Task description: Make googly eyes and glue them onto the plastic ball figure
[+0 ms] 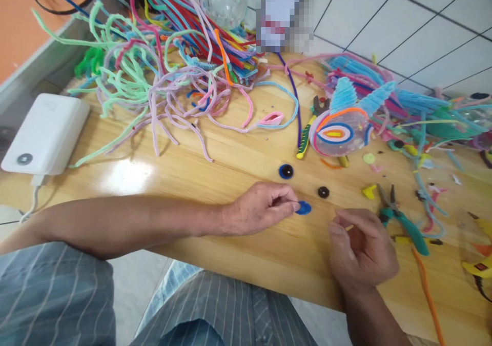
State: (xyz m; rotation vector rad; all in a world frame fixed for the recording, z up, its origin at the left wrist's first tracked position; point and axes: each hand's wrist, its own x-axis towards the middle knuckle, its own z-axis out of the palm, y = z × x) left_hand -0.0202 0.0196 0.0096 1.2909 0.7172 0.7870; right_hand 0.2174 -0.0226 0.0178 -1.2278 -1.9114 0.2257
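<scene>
My left hand (265,208) pinches the edge of a flat blue disc (303,208) just above the wooden table. To its right my right hand (363,246) is curled with thumb and fingertips together; a small pale tip shows between them, too small to name. Beyond the left hand lies a blue disc with a black centre (286,171). A small black coil (323,192) rests between the hands, slightly farther back. Behind them sits a clear rounded piece (338,133) with blue fuzzy ears and an eye of orange, white and blue rings.
Green-handled pliers (405,225) lie beside my right hand, yellow-green cutters (305,133) farther back. Pipe cleaners (130,74) heap along the back. A white power bank (46,133) is at left, a glue gun (478,266) at right, an orange strip (428,294) near the front.
</scene>
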